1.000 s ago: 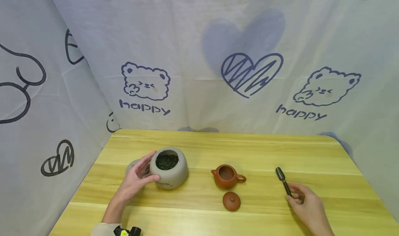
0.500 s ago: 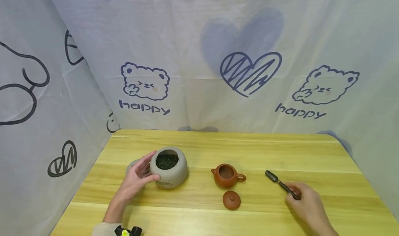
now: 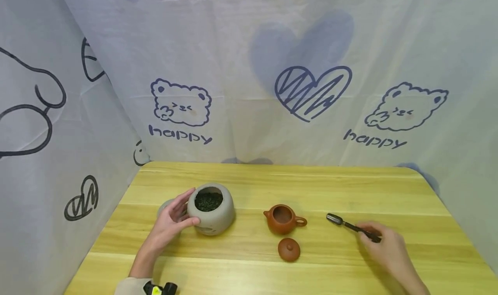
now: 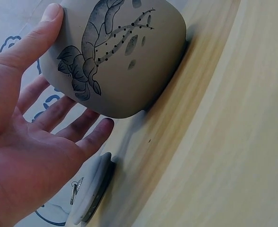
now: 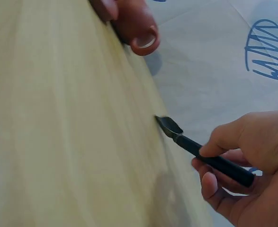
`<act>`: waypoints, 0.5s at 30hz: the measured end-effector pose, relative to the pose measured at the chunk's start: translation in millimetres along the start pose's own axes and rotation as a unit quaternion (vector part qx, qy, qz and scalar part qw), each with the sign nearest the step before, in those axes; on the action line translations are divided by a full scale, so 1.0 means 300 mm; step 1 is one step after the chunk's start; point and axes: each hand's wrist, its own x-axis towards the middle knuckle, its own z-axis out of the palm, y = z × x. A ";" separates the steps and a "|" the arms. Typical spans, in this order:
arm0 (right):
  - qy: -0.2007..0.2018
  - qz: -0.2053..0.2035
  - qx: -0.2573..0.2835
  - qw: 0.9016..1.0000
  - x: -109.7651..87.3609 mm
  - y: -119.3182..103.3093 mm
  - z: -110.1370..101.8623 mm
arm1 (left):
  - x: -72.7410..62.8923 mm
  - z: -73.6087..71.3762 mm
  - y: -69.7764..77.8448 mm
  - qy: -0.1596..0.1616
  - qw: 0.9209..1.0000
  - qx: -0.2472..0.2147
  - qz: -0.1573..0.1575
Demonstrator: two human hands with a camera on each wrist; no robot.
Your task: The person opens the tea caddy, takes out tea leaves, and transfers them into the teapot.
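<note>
My left hand [image 3: 169, 223] holds the left side of a grey tea jar [image 3: 219, 221], thumb at the front and fingers behind. Dark dry tea leaves [image 3: 209, 201] show through its open mouth. In the left wrist view, the jar [image 4: 115, 52] bears a painted plant design. Partly hidden behind that hand lies the grey jar lid [image 4: 94, 189], with a small metal ring on it. My right hand [image 3: 387, 247] grips the handle of a black tea scoop [image 5: 214, 163] above the table's right side. The scoop's head points left, towards a brown teapot [image 3: 282, 228].
The teapot stands uncovered mid-table, spout to the left and handle to the right. Its round lid [image 3: 289, 250] lies just in front, knob up. The wooden table [image 3: 241, 269] ends at a printed cloth [image 3: 241, 126] hanging behind and at the left.
The scoop has swung in my right hand, from pointing away from me to pointing left. My left hand and the tea jar have stayed in place.
</note>
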 end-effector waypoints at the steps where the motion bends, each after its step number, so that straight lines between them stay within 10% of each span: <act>1: 0.014 -0.002 0.008 1.000 0.002 -0.002 -0.001 | -0.001 0.000 -0.001 0.000 1.000 0.000 0.000; 15: 0.074 0.011 0.187 0.979 0.056 -0.076 -0.023 | -0.001 0.001 -0.014 -0.001 1.000 -0.003 0.005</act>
